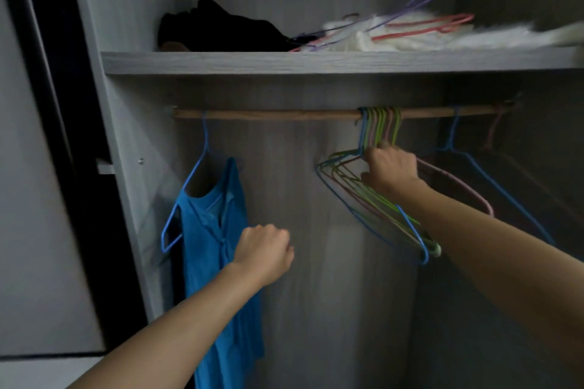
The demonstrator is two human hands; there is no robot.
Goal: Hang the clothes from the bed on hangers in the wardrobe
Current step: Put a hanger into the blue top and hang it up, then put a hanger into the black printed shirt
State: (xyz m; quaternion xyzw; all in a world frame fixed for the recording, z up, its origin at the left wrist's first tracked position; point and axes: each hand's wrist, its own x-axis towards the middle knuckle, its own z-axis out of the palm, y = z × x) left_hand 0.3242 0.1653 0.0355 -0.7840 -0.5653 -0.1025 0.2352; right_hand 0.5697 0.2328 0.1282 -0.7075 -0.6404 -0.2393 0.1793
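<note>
A wooden rail point(268, 113) runs across the grey wardrobe. At its left end a blue top point(218, 246) hangs on a blue wire hanger point(202, 151). Near the middle of the rail hangs a bunch of several empty wire hangers point(350, 186), blue, green and pink. My right hand point(390, 169) grips this bunch just below the hooks. My left hand point(265, 249) is curled into a fist beside the blue top and holds nothing. Two more empty hangers point(493, 186) hang further right in the dark.
The shelf point(316, 62) above the rail carries a black bundle of cloth point(221, 28), a white fluffy item point(410, 36) and a few loose hangers point(423, 25). The wardrobe's left side panel point(126, 136) stands close to the blue top. A dark gap lies left of it.
</note>
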